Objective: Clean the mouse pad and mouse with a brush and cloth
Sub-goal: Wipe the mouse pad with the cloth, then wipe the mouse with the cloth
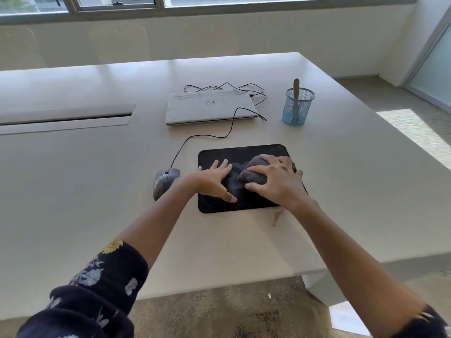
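A black mouse pad (256, 152) lies on the white table (97, 179). My left hand (212, 179) presses flat on the pad's left part with spread fingers. My right hand (278, 181) grips a folded grey cloth (253, 173) against the pad's right half. A grey wired mouse (164, 181) sits on the table just left of the pad, partly behind my left wrist. The brush (296, 93) stands with its wooden handle up in a blue mesh cup (297, 108) at the back right.
A shut white laptop (210, 107) lies behind the pad, with black cables (219, 135) looping around it and down to the mouse. A cable slot (66, 118) is set into the table at the left. The table's near edge runs just below the pad.
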`<state>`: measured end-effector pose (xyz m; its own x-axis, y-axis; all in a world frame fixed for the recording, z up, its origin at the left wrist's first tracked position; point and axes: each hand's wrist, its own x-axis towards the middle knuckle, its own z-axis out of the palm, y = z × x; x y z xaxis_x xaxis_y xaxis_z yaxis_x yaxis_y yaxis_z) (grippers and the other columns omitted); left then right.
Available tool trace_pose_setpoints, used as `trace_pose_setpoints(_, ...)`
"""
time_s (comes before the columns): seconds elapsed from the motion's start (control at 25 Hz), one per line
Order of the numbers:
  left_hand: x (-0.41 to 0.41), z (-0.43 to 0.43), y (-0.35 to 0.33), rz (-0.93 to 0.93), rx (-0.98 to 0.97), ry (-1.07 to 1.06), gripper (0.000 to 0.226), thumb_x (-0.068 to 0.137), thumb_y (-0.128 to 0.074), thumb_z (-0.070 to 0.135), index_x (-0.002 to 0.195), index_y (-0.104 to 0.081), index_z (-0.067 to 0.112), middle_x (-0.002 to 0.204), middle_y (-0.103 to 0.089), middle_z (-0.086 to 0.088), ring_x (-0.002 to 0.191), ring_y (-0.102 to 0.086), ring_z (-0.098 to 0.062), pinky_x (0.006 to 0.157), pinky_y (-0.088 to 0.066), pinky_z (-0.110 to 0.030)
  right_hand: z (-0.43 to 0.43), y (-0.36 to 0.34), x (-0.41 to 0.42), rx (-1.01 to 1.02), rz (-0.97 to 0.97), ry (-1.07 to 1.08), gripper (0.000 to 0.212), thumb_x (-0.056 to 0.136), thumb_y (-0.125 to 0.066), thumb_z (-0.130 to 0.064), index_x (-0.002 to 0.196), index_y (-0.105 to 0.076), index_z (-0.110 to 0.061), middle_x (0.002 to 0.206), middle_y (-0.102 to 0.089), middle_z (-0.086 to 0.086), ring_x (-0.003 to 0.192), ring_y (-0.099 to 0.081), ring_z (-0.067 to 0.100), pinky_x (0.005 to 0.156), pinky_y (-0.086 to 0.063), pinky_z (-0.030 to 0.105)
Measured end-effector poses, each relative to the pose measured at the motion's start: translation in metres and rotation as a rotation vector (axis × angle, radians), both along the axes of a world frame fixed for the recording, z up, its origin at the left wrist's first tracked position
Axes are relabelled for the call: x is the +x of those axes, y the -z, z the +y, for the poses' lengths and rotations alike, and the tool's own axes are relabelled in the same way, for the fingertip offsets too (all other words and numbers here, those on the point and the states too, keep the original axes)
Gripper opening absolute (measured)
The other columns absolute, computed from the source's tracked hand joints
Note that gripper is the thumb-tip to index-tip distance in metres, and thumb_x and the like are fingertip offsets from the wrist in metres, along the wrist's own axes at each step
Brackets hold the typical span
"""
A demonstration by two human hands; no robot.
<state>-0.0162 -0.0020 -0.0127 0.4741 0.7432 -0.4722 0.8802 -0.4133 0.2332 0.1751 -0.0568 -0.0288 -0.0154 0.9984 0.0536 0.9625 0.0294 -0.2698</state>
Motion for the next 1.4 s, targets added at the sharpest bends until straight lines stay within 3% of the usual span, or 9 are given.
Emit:
trace_pose_setpoints(0.08, 0.0, -0.002, -0.002, -0.005, -0.008, -0.029, 0.106, 0.084, -0.066, 0.053, 0.156, 0.005, 0.021, 0.161, 0.016, 0.007, 0.148, 0.016, -0.014, 0.12, 0.003, -0.05, -0.006, 0.004, 0.013, -0.013, -0.045, -0.039, 0.047, 0.082, -0.06, -0.054, 0.128, -0.051, -0.053, 0.152, -0.032, -0.014, 0.134, -0.027, 0.024, 0.099, -0.036, 0.056)
trace_pose_setpoints(0.24, 0.003, -0.006, -0.005, 0.0, -0.035, -0.074, 0.105, 0.084, -0.067, 0.051, 0.155, 0.006, 0.024, 0.161, 0.018, 0.01, 0.148, 0.016, -0.014, 0.12, 0.001, -0.05, -0.017, 0.0, 0.041, -0.047, -0.007, -0.075, 0.045, 0.082, -0.059, -0.034, 0.123, -0.057, -0.052, 0.149, -0.034, -0.016, 0.128, -0.03, 0.025, 0.097, -0.037, 0.051)
trace_pose_setpoints(0.44, 0.005, -0.01, -0.005, -0.001, -0.008, -0.113, 0.103, 0.085, -0.066, 0.05, 0.156, 0.004, 0.024, 0.161, 0.016, 0.01, 0.148, 0.014, -0.015, 0.119, 0.002, -0.051, -0.025, -0.013, 0.081, -0.148, -0.009, -0.08, 0.042, 0.077, -0.058, -0.034, 0.114, -0.063, -0.053, 0.142, -0.045, -0.016, 0.121, -0.038, 0.027, 0.099, -0.041, 0.048)
trace_pose_setpoints(0.52, 0.005, -0.013, -0.003, 0.009, 0.02, -0.11, 0.101, 0.086, -0.064, 0.051, 0.156, 0.003, 0.022, 0.162, 0.014, 0.008, 0.149, 0.013, -0.015, 0.119, 0.004, -0.053, -0.023, -0.022, 0.091, -0.119, 0.065, -0.073, 0.042, 0.071, -0.055, -0.034, 0.107, -0.066, -0.054, 0.131, -0.054, -0.018, 0.119, -0.045, 0.025, 0.103, -0.041, 0.048)
trace_pose_setpoints(0.64, 0.006, -0.018, -0.001, 0.006, 0.057, -0.12, 0.096, 0.088, -0.062, 0.051, 0.156, -0.001, 0.02, 0.163, 0.011, 0.006, 0.149, 0.009, -0.016, 0.118, 0.005, -0.053, -0.018, -0.031, 0.089, 0.022, 0.281, -0.061, 0.04, 0.069, -0.06, -0.026, 0.094, -0.065, -0.058, 0.103, -0.058, -0.034, 0.108, -0.051, 0.012, 0.099, -0.037, 0.029)
trace_pose_setpoints(0.84, 0.0, -0.036, 0.009, -0.141, 0.183, -0.185, 0.087, 0.09, -0.061, 0.046, 0.155, -0.01, 0.019, 0.164, -0.001, 0.003, 0.149, 0.007, -0.014, 0.118, 0.011, -0.051, -0.005, -0.038, 0.053, 0.045, 0.529, -0.137, 0.043, 0.074, -0.068, -0.025, 0.105, -0.065, -0.054, 0.101, -0.062, -0.022, 0.102, -0.055, 0.007, 0.089, -0.038, 0.023)
trace_pose_setpoints(1.08, -0.045, -0.06, 0.018, -0.403, 0.36, -0.309, 0.09, 0.087, -0.067, 0.042, 0.155, -0.014, 0.018, 0.163, -0.006, 0.007, 0.147, 0.011, -0.004, 0.117, 0.016, -0.047, 0.014, -0.039, 0.006, 0.013, 0.621, -0.183, 0.039, 0.079, -0.07, -0.028, 0.113, -0.067, -0.046, 0.106, -0.069, -0.012, 0.104, -0.061, 0.011, 0.096, -0.047, 0.029)
trace_pose_setpoints(1.24, -0.092, -0.054, 0.01, -0.487, 0.435, -0.357, 0.095, 0.085, -0.069, 0.045, 0.155, -0.014, 0.015, 0.162, -0.006, 0.007, 0.146, 0.015, -0.003, 0.117, 0.017, -0.046, 0.028, -0.04, -0.026, -0.001, 0.611, -0.202, 0.029, 0.086, -0.066, -0.032, 0.113, -0.068, -0.044, 0.101, -0.071, -0.015, 0.101, -0.063, 0.009, 0.088, -0.049, 0.025)
trace_pose_setpoints(1.4, -0.141, -0.046, 0.006, -0.518, 0.404, -0.387, 0.097, 0.083, -0.069, 0.049, 0.155, -0.013, 0.016, 0.162, -0.008, 0.009, 0.146, 0.011, 0.0, 0.118, 0.013, -0.045, 0.044, -0.047, -0.049, 0.066, 0.331, -0.024, 0.029, 0.095, -0.05, -0.05, 0.116, -0.066, -0.04, 0.116, -0.063, -0.002, 0.117, -0.052, 0.028, 0.098, -0.045, 0.05)
